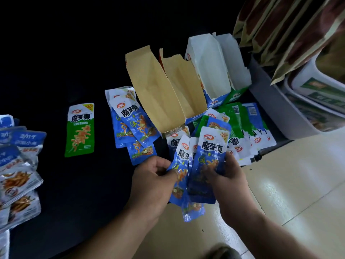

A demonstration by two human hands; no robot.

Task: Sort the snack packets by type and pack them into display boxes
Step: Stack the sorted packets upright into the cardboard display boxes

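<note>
Pinching fanned blue packets, left hand and right hand, fingers curled.

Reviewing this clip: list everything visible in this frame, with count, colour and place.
brown-lined display boxes: two, open, centre
white-lined display boxes: two, open, behind them
held packets: several, blue, fanned between both hands
packet pile: several, blue, left of the boxes
lone packet: one, green, apart on the dark surface
mixed heap: many, green and blue, right of the boxes
stacked packets: many, blue-white, left edge
brown bags: several, top right
grey bin: one, right
left hand: one, pinches held packets
right hand: one, holds held packets
</note>
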